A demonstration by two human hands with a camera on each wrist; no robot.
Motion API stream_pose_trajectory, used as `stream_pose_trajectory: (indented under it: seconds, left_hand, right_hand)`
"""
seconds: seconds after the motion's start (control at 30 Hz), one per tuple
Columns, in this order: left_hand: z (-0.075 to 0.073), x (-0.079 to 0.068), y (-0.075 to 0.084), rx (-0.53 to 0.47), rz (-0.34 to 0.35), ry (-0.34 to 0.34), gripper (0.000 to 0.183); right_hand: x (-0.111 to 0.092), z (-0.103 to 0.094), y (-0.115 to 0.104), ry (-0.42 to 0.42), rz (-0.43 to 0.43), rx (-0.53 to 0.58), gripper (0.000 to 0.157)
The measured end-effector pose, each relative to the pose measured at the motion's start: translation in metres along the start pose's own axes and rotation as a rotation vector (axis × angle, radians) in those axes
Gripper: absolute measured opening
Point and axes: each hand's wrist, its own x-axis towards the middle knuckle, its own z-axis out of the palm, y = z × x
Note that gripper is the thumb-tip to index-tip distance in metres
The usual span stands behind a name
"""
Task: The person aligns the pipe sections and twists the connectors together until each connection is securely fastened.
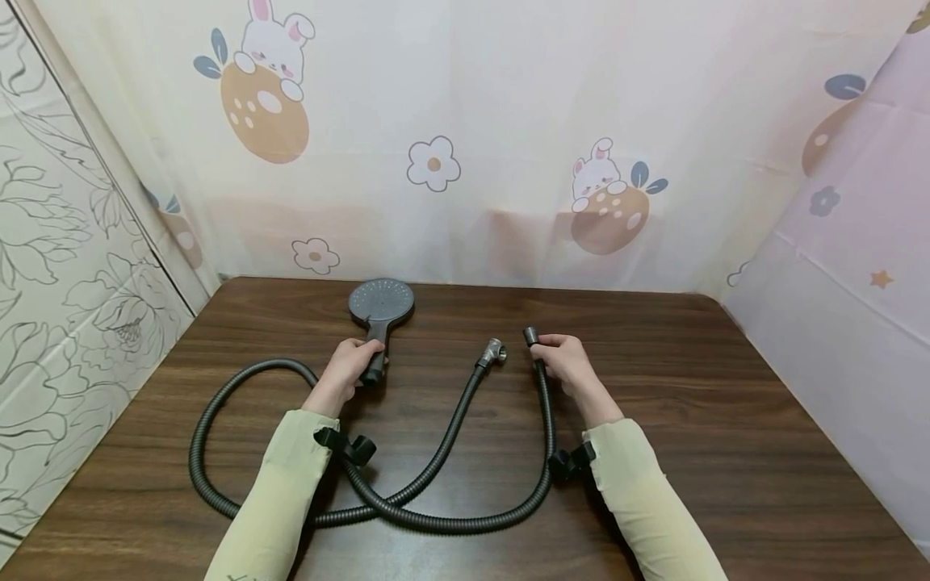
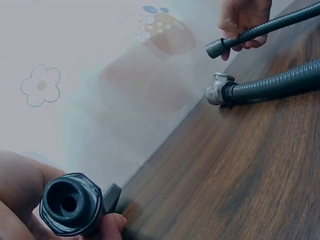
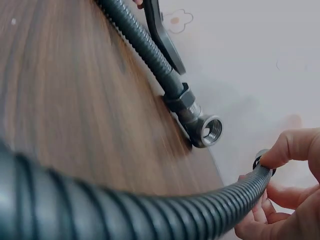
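A dark grey shower head with a round face is held by its handle in my left hand. In the left wrist view the handle's threaded end points toward the camera, with fingers around it. My right hand pinches a dark ribbed shower hose just below its smooth end fitting. The hose's other end lies on the table between the hands, joined to a silver metal elbow fitting with an open threaded mouth, seen closely in the right wrist view.
The hose loops left and crosses itself near the front of the brown wooden table. A curtain with rabbits and flowers hangs right behind the table's back edge. A floral panel stands on the left. Black camera straps sit on both wrists.
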Motion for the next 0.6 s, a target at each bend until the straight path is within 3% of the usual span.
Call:
stream_pose_trajectory:
  seconds: [0.33, 0.6]
  left_hand:
    - [0.002, 0.002, 0.000, 0.008, -0.005, -0.040, 0.040]
    - [0.003, 0.001, 0.000, 0.012, 0.027, -0.051, 0.042]
  right_hand:
    - [-0.003, 0.011, -0.001, -0.057, -0.019, 0.139, 0.045]
    - [-0.002, 0.016, 0.000, -0.061, -0.026, 0.152, 0.045]
